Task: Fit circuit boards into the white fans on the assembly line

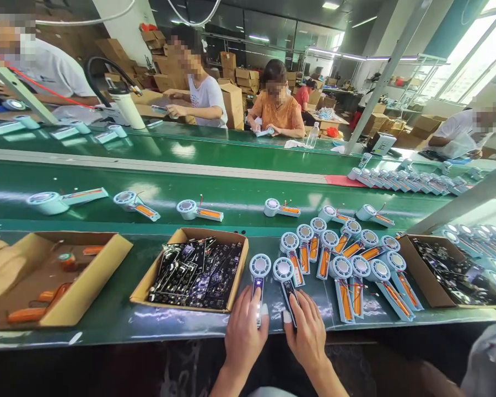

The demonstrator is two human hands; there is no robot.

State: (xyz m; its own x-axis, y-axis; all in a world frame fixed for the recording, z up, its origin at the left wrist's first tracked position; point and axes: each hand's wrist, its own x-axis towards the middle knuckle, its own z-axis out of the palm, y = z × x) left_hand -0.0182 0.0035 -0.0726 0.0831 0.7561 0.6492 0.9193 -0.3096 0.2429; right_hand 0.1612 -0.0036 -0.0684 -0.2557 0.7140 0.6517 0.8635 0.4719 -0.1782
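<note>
Has on the worktop [149,326], well left of the left hand [244,325], a cardboard box [93,278] with orange cells [27,315]; nearer that hand, a carton [240,275] of dark circuit boards [190,275]. Grips the left fan [260,266] by its handle in the left hand, index finger on the lit strip. Grips the right fan [283,269] likewise in the right hand [309,326], thumb and fingers closed on the handle. Has loose fans [341,268] beyond and right of that hand.

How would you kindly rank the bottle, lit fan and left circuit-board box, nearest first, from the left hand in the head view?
1. Lit fan: under the left hand.
2. Circuit-board box: leftward.
3. Bottle: across the conveyor.
</note>
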